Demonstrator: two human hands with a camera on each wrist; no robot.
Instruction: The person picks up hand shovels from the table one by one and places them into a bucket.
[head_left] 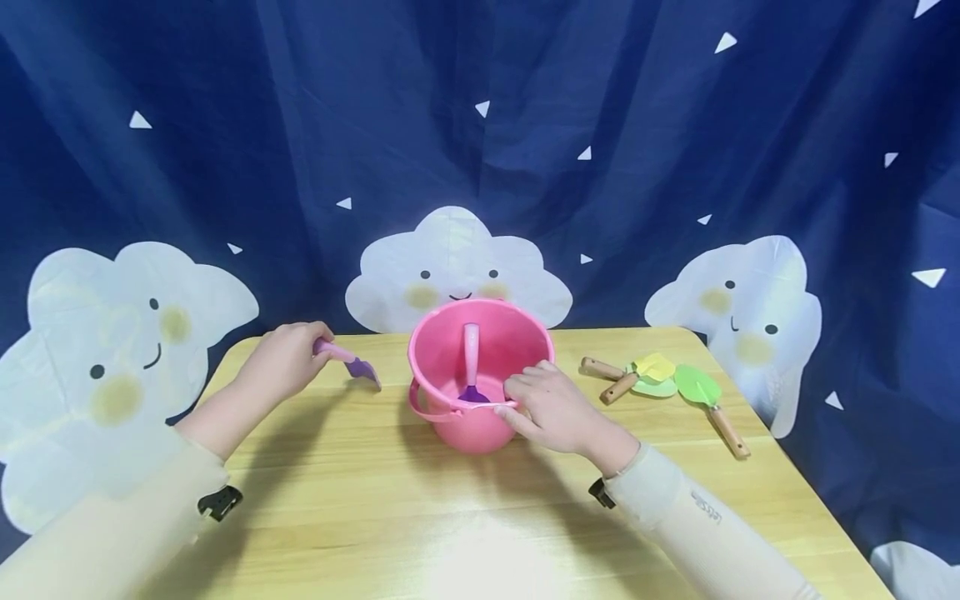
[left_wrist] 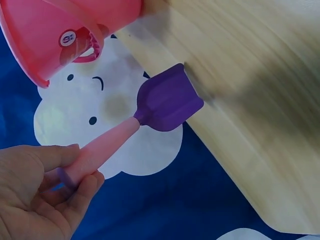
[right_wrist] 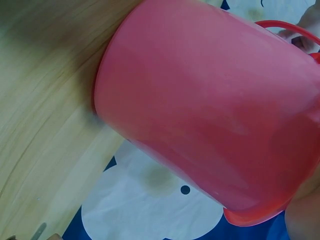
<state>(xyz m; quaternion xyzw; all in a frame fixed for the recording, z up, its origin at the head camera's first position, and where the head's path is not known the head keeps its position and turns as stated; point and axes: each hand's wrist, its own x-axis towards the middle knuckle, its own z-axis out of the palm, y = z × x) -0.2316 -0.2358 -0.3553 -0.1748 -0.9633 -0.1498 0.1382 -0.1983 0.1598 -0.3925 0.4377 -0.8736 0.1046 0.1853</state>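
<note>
On the wooden bench, right grip clasps the pink bucket at its near-right rim; leftward, left grip pinches a purple-bladed shovel. Uneven rim pull could tip the bucket.

Bucket: pink; badge white with a dark mark, set on red. Shovel: pink handle, purple blade. Second tool: same pairing, handle nearer lilac. Three trowels: brown wood handles; heads green, yellow, pale green. Table: pale yellow, wood-grained in darker streaks. Curtain: navy, scattered white triangles; white clouds with black eyes, smiles, yellow cheeks. Sleeves: cream.
</note>
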